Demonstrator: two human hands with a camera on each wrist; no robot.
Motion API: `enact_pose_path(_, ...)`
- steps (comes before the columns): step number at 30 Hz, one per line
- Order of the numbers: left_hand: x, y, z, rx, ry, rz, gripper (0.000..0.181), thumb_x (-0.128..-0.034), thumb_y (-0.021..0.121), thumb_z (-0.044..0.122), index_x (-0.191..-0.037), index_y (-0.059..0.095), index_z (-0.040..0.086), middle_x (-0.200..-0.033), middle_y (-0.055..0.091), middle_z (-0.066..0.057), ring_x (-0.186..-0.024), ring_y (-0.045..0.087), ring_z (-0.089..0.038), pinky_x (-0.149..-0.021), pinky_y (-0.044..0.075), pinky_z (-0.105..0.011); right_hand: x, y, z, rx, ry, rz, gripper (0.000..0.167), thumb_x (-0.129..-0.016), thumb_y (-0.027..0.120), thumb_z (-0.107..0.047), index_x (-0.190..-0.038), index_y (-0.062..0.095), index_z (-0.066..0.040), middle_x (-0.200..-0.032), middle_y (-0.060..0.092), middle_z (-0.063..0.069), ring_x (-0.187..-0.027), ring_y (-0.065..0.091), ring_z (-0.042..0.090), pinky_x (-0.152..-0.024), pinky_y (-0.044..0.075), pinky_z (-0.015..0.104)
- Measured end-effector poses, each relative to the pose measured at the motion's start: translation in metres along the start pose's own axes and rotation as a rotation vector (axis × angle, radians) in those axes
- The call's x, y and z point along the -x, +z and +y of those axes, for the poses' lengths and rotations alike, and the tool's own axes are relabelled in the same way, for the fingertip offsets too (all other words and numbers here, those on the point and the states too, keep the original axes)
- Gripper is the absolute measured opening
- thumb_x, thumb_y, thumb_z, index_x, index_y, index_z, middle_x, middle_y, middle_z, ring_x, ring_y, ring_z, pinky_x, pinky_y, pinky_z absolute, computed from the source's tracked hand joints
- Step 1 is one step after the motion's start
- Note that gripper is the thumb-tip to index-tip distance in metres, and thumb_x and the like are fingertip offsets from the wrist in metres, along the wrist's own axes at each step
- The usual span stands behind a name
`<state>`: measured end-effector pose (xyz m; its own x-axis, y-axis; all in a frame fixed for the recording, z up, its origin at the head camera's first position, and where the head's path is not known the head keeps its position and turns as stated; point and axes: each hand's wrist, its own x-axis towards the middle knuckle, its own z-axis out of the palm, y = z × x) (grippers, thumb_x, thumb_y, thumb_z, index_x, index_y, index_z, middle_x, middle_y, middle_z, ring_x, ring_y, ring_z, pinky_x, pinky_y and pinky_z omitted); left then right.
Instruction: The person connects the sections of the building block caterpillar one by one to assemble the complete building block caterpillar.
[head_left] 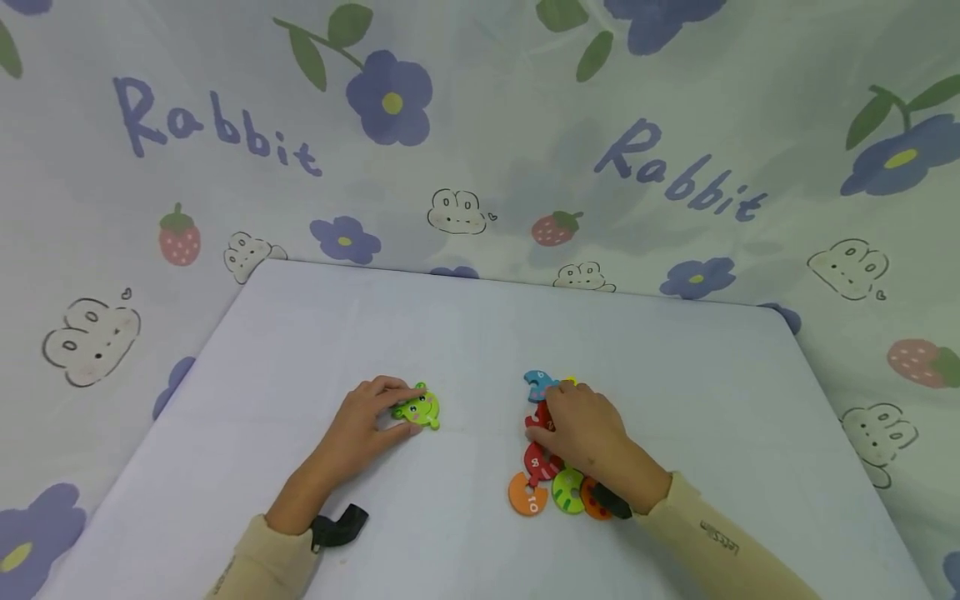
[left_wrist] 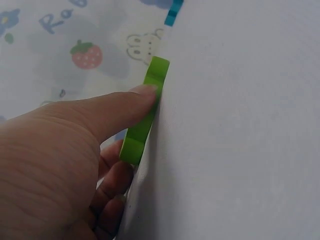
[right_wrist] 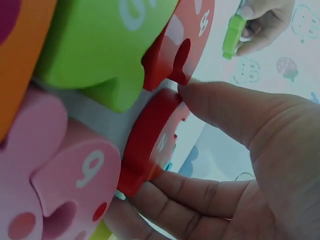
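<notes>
A white table [head_left: 465, 333] carries the pieces. The left hand [head_left: 366, 423], its fingers bent, pinches one glossy green face piece [head_left: 422, 410], smiling and knobbed, left of the table's centre. The right hand [head_left: 588, 425], palm down, grips one thick, numbered red piece [right_wrist: 152, 145] by its edges. Nearby lie one red 8 [head_left: 537, 461], two orange pieces [head_left: 521, 498] and one blue piece [head_left: 538, 385].

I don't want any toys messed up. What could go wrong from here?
The right hand holds the red 2 piece with the red 8 piece and nearest pink piece close by, so it might bump them. The green face piece could slip if the left hand loosens its grip.
</notes>
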<state>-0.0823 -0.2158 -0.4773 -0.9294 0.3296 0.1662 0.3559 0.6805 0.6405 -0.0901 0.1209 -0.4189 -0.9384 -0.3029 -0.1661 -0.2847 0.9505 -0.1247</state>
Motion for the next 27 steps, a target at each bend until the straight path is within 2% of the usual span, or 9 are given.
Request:
enact_pose_path(5,0.001,0.001,0.0,0.007,-0.019,0.002,0.053,-0.0859,0.089,0.022,-0.136,0.071,0.021,-0.129,0.062,0.001,-0.108,0.053,-0.02,-0.095,0.04,-0.046,0.0,-0.004,-0.008,-0.047,-0.027,0.029,0.046,-0.088,0.082,-0.047,-0.102,0.068,-0.005,-0.086,0.064,0.003,-0.074,0.056,0.019,-0.063,0.049,0.032)
enact_pose_path(9,0.001,0.0,0.0,0.011,-0.029,0.011,0.051,-0.0854,0.089,0.021,-0.134,0.072,0.021,-0.128,0.063,0.002,-0.11,0.054,-0.02,-0.096,0.041,-0.046,-0.002,-0.011,-0.022,-0.139,-0.097,0.04,0.041,-0.09,0.081,-0.043,-0.101,0.065,-0.007,-0.089,0.065,0.001,-0.078,0.058,0.016,-0.062,0.048,0.028)
enact_pose_path(12,0.001,0.0,0.0,0.026,-0.032,0.013,0.049,-0.0855,0.089,0.021,-0.132,0.072,0.021,-0.129,0.063,0.003,-0.111,0.054,-0.02,-0.098,0.042,-0.047,-0.005,-0.015,-0.034,-0.165,-0.158,0.051,0.041,-0.091,0.082,-0.043,-0.104,0.066,-0.008,-0.092,0.065,-0.001,-0.08,0.057,0.014,-0.064,0.049,0.027)
enact_pose_path(20,0.001,-0.001,-0.002,0.077,-0.04,0.024,0.047,-0.0866,0.088,0.019,-0.13,0.072,0.022,-0.129,0.064,0.007,-0.111,0.055,-0.016,-0.097,0.045,-0.045,-0.017,-0.018,-0.068,-0.111,-0.238,0.048,0.048,-0.09,0.081,-0.047,-0.111,0.068,-0.006,-0.094,0.065,0.002,-0.076,0.057,0.016,-0.065,0.052,0.028)
enact_pose_path(27,0.002,0.0,-0.004,0.082,-0.04,0.027,0.047,-0.0869,0.088,0.022,-0.131,0.071,0.023,-0.129,0.064,0.009,-0.111,0.055,-0.014,-0.096,0.046,-0.044,-0.023,-0.016,-0.087,-0.098,-0.285,0.017,0.044,-0.091,0.081,-0.044,-0.11,0.068,-0.007,-0.092,0.063,0.001,-0.077,0.056,0.015,-0.065,0.051,0.025)
